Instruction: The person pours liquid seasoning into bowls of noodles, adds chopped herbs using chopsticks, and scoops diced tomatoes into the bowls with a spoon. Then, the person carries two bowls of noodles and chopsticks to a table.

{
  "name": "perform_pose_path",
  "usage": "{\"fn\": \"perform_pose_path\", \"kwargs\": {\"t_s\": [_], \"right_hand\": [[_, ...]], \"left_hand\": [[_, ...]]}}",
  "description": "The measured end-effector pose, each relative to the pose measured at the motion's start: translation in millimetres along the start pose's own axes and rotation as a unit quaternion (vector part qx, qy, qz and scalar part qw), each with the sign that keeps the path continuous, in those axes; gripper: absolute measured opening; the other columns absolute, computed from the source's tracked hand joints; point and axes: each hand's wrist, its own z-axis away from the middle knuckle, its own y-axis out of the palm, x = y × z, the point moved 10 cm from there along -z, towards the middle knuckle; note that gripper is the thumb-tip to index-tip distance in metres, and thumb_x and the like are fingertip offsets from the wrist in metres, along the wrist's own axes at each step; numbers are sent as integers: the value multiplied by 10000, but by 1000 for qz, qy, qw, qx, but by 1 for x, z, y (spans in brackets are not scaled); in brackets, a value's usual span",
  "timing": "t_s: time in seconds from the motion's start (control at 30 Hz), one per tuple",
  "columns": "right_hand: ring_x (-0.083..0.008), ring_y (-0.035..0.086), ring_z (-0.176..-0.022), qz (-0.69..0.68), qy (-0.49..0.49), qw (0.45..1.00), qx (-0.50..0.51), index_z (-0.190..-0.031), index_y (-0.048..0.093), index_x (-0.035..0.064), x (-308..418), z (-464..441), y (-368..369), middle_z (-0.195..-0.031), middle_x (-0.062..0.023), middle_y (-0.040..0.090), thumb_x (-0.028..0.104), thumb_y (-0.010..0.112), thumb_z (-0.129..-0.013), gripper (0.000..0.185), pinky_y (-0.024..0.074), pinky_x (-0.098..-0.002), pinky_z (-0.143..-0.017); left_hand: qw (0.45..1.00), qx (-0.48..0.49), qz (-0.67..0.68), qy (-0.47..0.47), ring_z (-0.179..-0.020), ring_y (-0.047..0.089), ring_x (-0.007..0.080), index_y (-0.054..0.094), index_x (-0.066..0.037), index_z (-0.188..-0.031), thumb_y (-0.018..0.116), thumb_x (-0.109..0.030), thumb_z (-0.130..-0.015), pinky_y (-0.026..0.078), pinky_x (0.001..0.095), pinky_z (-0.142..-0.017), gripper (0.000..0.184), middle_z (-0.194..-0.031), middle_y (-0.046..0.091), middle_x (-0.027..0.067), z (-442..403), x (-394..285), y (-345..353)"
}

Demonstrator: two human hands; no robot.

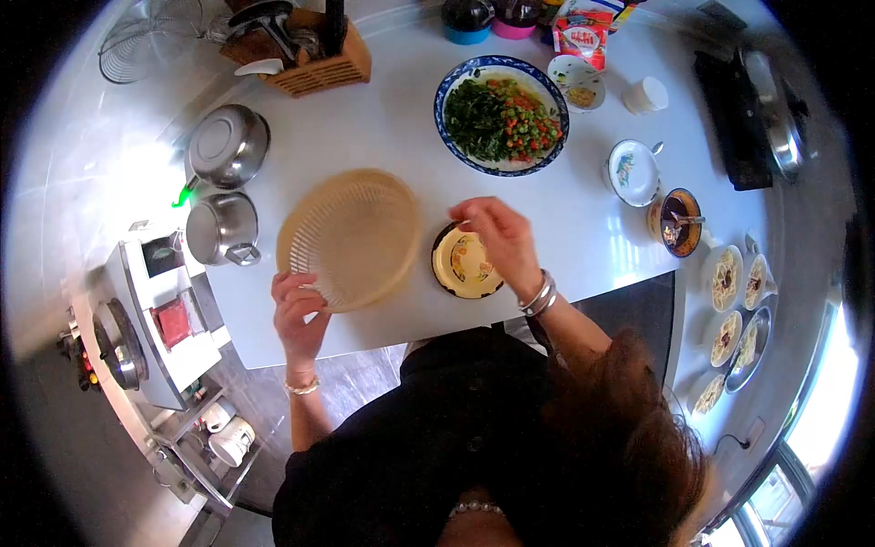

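Observation:
A round beige plastic colander [351, 239] rests on the white counter. My left hand [299, 310] holds its lower left rim, fingers bent over the edge. To its right lies a small yellow enamel plate [460, 264] with a dark rim and a printed pattern. Over the upper right of that plate is my right hand [497, 237], its fingers drawn together; whatever may be between them is too small to make out. Behind the plate stands a large blue-rimmed dish [444, 82] of chopped greens and diced red and green vegetables.
Two steel pots [221, 228] stand at the left. A wooden utensil holder [342, 68] is at the back left. On the right are a white enamel cup [633, 173], a bowl of dark sauce [679, 228] and several noodle bowls [725, 278]. A hob [734, 118] is at the back right.

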Motion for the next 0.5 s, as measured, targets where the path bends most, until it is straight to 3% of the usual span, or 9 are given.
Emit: {"fn": "perform_pose_path", "kwargs": {"t_s": [0.07, 0.13, 0.3, 0.37, 0.4, 0.43, 0.5], "right_hand": [[-158, 587, -722, -89, 79, 986, -119, -932, 530, -17, -12, 5, -42, -822, -109, 593, 172, 459, -879, 209, 508, -271, -653], [-175, 591, -713, -93, 108, 970, -194, -993, 485, -19, -24, 8, -84, -811, -117, 582, 199, 462, -878, 247, 515, -292, -644], [-226, 602, -733, -226, 70, 958, -164, -1139, 326, -21, -37, -21, -105, -884, -177, 549, 242, 523, -843, 442, 528, -345, -659], [-233, 611, -684, -208, 84, 963, -151, -1140, 319, -37, -32, -31, -100, -875, -191, 569, 186, 517, -844, 421, 536, -332, -605], [-220, 612, -685, -202, 87, 964, -149, -1117, 340, -23, -29, -34, -102, -870, -160, 577, 163, 497, -854, 359, 539, -323, -627], [-222, 610, -657, -201, 89, 964, -148, -1100, 353, -40, -23, -36, -101, -856, -170, 579, 134, 482, -852, 330, 541, -323, -623], [-222, 608, -649, -189, 64, 968, -152, -1079, 373, -48, -18, -41, -103, -845, -168, 579, 118, 476, -847, 303, 542, -321, -619]], "left_hand": [[994, 10, -97, 41, -840, 559, 208, 487, -84, -617, 642, 57, -522, 344, 415, -879, 230, -695, 544, 22, 9, -4, 14], [990, 28, -134, 41, -895, 548, 198, 515, -92, -659, 625, 31, -558, 352, 409, -879, 193, -766, 568, 22, 21, 7, 29], [969, 128, -208, 43, -1099, 461, 275, 571, -95, -761, 638, -81, -606, 293, 467, -942, 169, -1034, 585, 29, 41, 13, 56], [976, 165, -140, 38, -1172, 386, 322, 583, -88, -798, 629, -215, -694, 183, 528, -1001, 170, -1078, 574, 43, 38, 3, 53], [986, 116, -112, 51, -1164, 396, 325, 575, -76, -803, 607, -205, -724, 200, 534, -991, 155, -1065, 580, 52, 27, -19, 42], [993, 61, -82, 66, -1109, 449, 331, 516, -54, -724, 557, -77, -688, 291, 517, -957, 59, -1057, 580, 60, 17, -36, 32], [999, 29, -10, 25, -1078, 473, 339, 492, -41, -704, 513, -22, -685, 340, 487, -925, 34, -1033, 585, 95, 9, -34, 34]]}}
